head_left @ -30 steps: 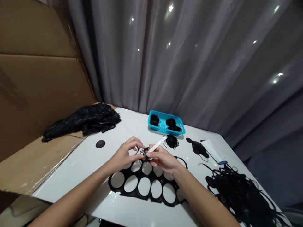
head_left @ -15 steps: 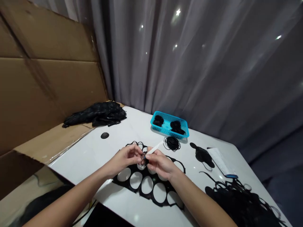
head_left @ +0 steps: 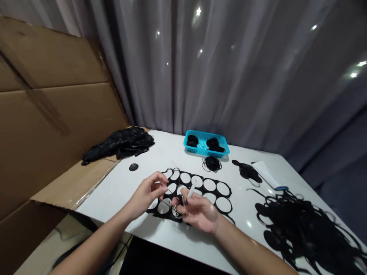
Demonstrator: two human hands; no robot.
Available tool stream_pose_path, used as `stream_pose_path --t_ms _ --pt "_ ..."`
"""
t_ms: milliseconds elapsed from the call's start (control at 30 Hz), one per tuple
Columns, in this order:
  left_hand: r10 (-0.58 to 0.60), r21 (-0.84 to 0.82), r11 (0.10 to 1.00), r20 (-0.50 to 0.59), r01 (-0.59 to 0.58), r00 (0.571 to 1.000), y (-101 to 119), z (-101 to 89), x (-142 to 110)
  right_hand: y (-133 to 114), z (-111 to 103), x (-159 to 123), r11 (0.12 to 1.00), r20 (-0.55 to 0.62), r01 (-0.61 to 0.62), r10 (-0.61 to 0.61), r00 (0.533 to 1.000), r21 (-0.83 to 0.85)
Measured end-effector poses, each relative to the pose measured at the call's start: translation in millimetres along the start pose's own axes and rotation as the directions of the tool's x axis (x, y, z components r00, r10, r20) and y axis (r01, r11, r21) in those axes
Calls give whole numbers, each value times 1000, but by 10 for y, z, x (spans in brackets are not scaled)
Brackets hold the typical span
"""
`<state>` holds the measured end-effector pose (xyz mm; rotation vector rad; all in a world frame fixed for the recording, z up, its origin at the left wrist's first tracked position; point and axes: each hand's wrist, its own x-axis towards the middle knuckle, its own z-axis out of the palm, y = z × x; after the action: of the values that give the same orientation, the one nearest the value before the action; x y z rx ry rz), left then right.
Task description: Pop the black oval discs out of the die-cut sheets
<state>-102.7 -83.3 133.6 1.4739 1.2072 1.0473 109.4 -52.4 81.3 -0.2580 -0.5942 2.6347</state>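
Observation:
My left hand (head_left: 150, 193) is pinched at the fingertips on a thin black strand, which seems to belong to a fine ring. In my right hand (head_left: 199, 214), thumb and fingers hold a slim white stick-like tool (head_left: 191, 190) with a dark end, pointing up and away. A small bunch of thin black rings (head_left: 178, 199) sits at the right fingers, partly hidden by them. Both hands are above a black sheet with rows of round holes (head_left: 216, 194), lying on the white table (head_left: 172, 147).
Behind stands a blue basket (head_left: 202, 152) with black bundles; a coil of thin black rings (head_left: 213, 164) lies before it. Black scraps (head_left: 306, 229) heap at right, near a white packet (head_left: 268, 173). At left are a black disc (head_left: 133, 167), a dark pile (head_left: 123, 143) and cardboard (head_left: 54, 118).
My hands have moved slightly apart, with a strand now stretching between them. The right hand has turned palm-up, and the white tool points more upright. The camera view has shifted.

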Motion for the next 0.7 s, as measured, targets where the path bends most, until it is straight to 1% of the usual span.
stream_pose_path --t_ms 33,67,100,133,167,200,233,267,300,333,367,400,433,500,533,567,600,633,700 --pt "8 38 999 22 -9 1000 -32 -7 -30 77 19 -19 999 -14 33 -32 999 26" --pt "15 77 997 43 -18 999 -79 -12 -72 143 31 -36 995 -58 76 -73 996 56" --pt "18 108 994 62 -25 998 -143 -19 -123 192 37 -51 988 -128 132 -121 984 86" --pt "29 153 987 79 -40 996 -224 -31 -182 218 35 -61 974 -214 198 -172 962 107" --pt "49 218 974 91 -68 995 -322 -50 -242 217 28 -64 957 -303 269 -224 926 113" --pt "80 298 948 103 -108 991 -435 -76 -298 191 18 -57 937 -382 337 -277 882 97" --pt "150 451 872 120 -188 981 -558 -106 -345 143 6 -36 917 -443 395 -332 833 56" --pt "216 596 759 150 -262 965 -686 -137 -379 81 -5 0 901 -484 434 -385 786 -12" --pt "275 700 641 173 -314 946 -810 -166 -399 14 -15 53 888 -504 448 -436 746 -105" --pt "298 775 535 201 -337 933 -925 -190 -403 -49 -25 122 875 -500 433 -481 720 -217" --pt "301 817 459 226 -349 926 -1024 -208 -394 -102 -37 204 852 -474 392 -520 710 -347" --pt "300 837 421 234 -348 925 -1104 -221 -376 -138 -51 293 809 -432 327 -550 715 -488" --pt "292 851 400 232 -339 928 -1164 -231 -353 -157 -71 383 738 -377 244 -564 735 -629" --pt "280 869 397 193 -296 940 -1232 -247 -310 -147 -131 540 528 -269 79 -549 791 -846" --pt "274 884 390 156 -258 949 -1246 -257 -296 -125 -170 597 420 -231 17 -533 814 -908" --pt "263 901 379 113 -211 958 -1251 -268 -289 -99 -211 637 333 -207 -27 -519 829 -943" --pt "249 917 365 71 -162 966 -1249 -280 -288 -71 -253 661 273 -194 -56 -507 840 -960" --pt "236 930 348 39 -122 971 -1239 -291 -293 -46 -291 671 238 -188 -74 -503 844 -968" --pt "230 946 308 28 -100 973 -1202 -301 -311 -5 -350 667 204 -186 -93 -503 844 -974"
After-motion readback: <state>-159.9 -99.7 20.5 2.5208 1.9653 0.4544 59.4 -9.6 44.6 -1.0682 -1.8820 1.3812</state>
